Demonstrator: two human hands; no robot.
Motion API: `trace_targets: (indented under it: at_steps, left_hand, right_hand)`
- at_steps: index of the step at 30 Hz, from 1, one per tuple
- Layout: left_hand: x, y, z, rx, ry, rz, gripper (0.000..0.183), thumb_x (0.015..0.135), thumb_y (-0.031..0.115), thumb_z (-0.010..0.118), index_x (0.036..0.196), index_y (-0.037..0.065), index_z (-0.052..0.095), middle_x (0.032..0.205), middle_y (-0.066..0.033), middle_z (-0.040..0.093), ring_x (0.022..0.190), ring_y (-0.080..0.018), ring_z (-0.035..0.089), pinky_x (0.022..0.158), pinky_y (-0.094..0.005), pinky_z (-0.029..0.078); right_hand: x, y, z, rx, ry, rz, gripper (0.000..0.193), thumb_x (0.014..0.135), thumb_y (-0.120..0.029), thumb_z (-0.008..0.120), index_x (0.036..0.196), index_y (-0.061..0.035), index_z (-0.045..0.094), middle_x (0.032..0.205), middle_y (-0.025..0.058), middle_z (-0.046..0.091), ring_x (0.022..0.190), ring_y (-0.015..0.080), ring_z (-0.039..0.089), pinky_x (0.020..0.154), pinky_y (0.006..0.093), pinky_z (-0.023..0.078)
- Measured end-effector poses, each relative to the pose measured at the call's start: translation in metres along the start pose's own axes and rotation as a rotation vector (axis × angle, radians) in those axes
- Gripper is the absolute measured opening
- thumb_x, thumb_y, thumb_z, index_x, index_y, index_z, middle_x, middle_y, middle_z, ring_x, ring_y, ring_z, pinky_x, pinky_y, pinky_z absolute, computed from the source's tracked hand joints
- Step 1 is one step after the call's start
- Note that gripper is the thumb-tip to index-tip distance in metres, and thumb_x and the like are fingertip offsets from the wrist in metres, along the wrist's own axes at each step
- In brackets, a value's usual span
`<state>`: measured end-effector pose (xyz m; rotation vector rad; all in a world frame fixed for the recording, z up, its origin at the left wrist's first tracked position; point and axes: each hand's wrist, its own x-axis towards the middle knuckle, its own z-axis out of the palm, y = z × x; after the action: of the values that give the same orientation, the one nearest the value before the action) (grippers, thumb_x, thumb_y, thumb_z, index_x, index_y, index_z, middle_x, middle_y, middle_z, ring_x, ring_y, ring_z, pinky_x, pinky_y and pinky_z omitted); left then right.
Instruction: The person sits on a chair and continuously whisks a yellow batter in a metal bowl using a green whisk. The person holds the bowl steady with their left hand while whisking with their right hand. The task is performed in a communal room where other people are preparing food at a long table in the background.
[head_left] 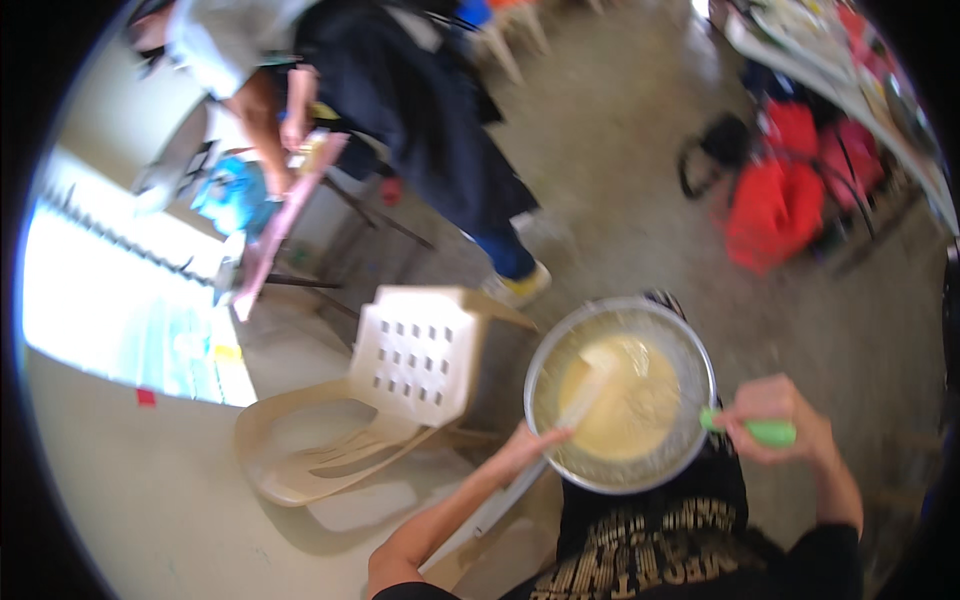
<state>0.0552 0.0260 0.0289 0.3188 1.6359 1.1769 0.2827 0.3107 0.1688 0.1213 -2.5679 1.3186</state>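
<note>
A round metal bowl of pale yellow batter sits in front of me, over my lap. My left hand grips its left rim, thumb on top. A whitish spatula leans in the batter, and its lower end meets that thumb; whether the hand also pins it I cannot tell. At the right rim my right hand is closed around the green handle of a utensil. The handle points at the bowl, but blur hides the utensil's working end.
A beige plastic chair stands close on my left. Beyond it, a person in dark clothes bends over a pink-edged table with a blue bag. Red bags lie by a long table at the far right.
</note>
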Motion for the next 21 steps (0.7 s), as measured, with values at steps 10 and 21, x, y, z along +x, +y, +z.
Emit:
trace_targets:
  at_steps: [10, 21]
  left_hand:
    - [0.012, -0.018, -0.004, -0.140, -0.090, 0.060, 0.072, 0.080, 0.029, 0.075, 0.135, -0.003, 0.041, 0.125, -0.0137, 0.055, 0.114, -0.0189, 0.053, 0.098, -0.0321, 0.042]
    - [0.016, -0.012, -0.008, -0.151, -0.139, 0.011, 0.059, 0.080, 0.028, 0.074, 0.126, -0.003, 0.052, 0.115, -0.0126, 0.062, 0.103, -0.0178, 0.059, 0.089, -0.0303, 0.047]
  right_hand:
    - [0.005, -0.003, 0.034, 0.158, -0.127, 0.045, 0.017, 0.077, -0.006, 0.065, 0.093, -0.0015, 0.070, 0.074, 0.0097, 0.067, 0.064, 0.0197, 0.065, 0.060, 0.0299, 0.051]
    - [0.003, -0.011, 0.033, 0.192, -0.200, 0.389, 0.014, 0.082, -0.008, 0.063, 0.093, -0.0006, 0.067, 0.079, 0.0126, 0.066, 0.071, 0.0252, 0.065, 0.067, 0.0340, 0.051]
